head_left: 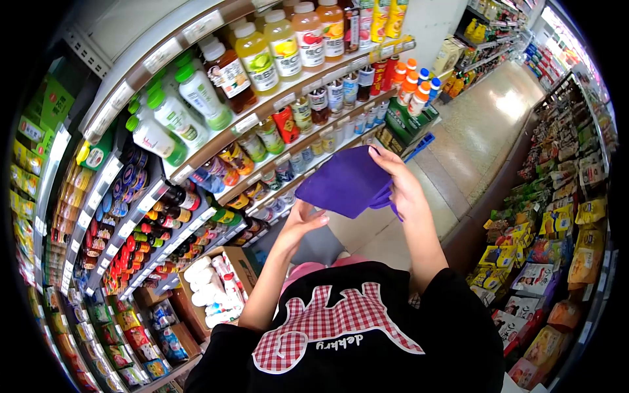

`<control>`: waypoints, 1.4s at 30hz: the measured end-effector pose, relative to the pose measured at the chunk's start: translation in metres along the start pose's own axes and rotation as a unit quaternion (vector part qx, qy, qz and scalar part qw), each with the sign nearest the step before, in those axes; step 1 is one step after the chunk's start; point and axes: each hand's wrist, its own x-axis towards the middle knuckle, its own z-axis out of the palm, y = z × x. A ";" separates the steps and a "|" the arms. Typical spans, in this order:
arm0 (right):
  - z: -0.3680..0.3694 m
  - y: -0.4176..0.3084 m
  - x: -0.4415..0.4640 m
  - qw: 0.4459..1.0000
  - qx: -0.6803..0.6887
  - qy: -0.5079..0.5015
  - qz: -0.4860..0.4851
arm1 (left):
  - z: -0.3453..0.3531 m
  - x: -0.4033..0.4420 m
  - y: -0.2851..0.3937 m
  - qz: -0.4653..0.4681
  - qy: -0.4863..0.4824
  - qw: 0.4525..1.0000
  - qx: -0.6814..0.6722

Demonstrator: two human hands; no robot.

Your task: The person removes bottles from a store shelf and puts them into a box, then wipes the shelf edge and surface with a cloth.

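A flat, dark purple folded piece, apparently a fabric bag (347,180) with strap-like strips at its right side, is held up in front of my chest. My right hand (401,177) grips its right edge, fingertips on the upper corner. Below its left corner is my left hand (303,226), thumb stretched away from the fabric. The left fingers are partly hidden behind the purple piece, so the contact there is unclear.
Bottles of juice (283,46) and white bottles with green caps (177,118) line the shelves ahead. A cardboard box (247,267) of white packages stands low at left. Bagged snacks (557,223) fill the right side. A tiled aisle (478,131) runs far right.
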 end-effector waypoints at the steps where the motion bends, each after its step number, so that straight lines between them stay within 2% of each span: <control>1: -0.012 -0.005 -0.002 1.000 0.009 -0.002 -0.007 | 0.011 0.006 -0.001 0.013 -0.001 1.000 -0.006; 3: -0.042 -0.010 -0.002 0.999 0.027 -0.006 -0.021 | 0.033 0.018 0.003 0.036 -0.003 0.999 -0.017; 6: -0.072 -0.021 -0.014 0.993 -0.023 0.103 -0.056 | 0.061 0.026 0.020 0.027 0.025 0.999 0.008; 8: -0.091 -0.021 -0.018 0.984 -0.087 0.126 -0.096 | 0.080 0.028 0.038 0.019 0.027 0.999 0.032; 11: -0.106 -0.007 -0.029 0.936 -0.254 0.170 -0.172 | 0.102 0.030 0.056 0.016 0.020 0.998 0.061; 14: -0.095 0.015 -0.036 0.881 -0.352 0.220 -0.227 | 0.119 0.036 0.066 0.010 0.007 0.997 0.071; 16: -0.075 0.015 -0.048 0.849 -0.405 0.170 -0.295 | 0.124 0.041 0.065 0.037 0.008 0.994 0.098; 18: -0.052 0.016 -0.060 0.901 -0.329 0.074 -0.274 | 0.131 0.042 0.070 0.054 0.012 0.992 0.114; 20: -0.032 0.012 -0.075 0.905 -0.339 0.043 -0.252 | 0.137 0.041 0.075 0.068 0.040 0.987 0.136; 23: -0.028 0.028 -0.070 0.888 -0.346 0.102 -0.284 | 0.131 0.039 0.075 0.084 0.064 0.978 0.178; 26: -0.023 0.026 -0.068 0.882 -0.327 0.108 -0.322 | 0.129 0.037 0.073 0.106 0.078 0.976 0.170; 29: -0.017 0.028 -0.069 0.848 -0.391 0.105 -0.341 | 0.118 0.035 0.068 0.111 0.083 0.966 0.220; 32: -0.019 0.039 -0.063 0.871 -0.375 0.144 -0.284 | 0.114 0.034 0.068 0.124 0.068 0.959 0.245; 34: -0.026 0.041 -0.057 0.895 -0.325 0.126 -0.278 | 0.116 0.033 0.072 0.132 0.060 0.954 0.261; 35: -0.030 0.040 -0.055 0.906 -0.299 0.118 -0.275 | 0.112 0.030 0.080 0.095 0.044 0.950 0.293; 38: -0.039 0.033 -0.053 0.948 -0.225 0.072 -0.214 | 0.104 0.032 0.088 0.119 0.020 0.941 0.317; 39: -0.038 0.027 -0.055 0.957 -0.214 0.068 -0.182 | 0.106 0.032 0.091 0.139 0.040 0.945 0.293; 40: -0.042 0.022 -0.055 0.957 -0.213 0.064 -0.186 | 0.108 0.028 0.103 0.099 0.063 0.940 0.322; 42: -0.052 0.012 -0.054 0.957 -0.210 0.057 -0.194 | 0.102 0.026 0.120 0.120 0.036 0.920 0.372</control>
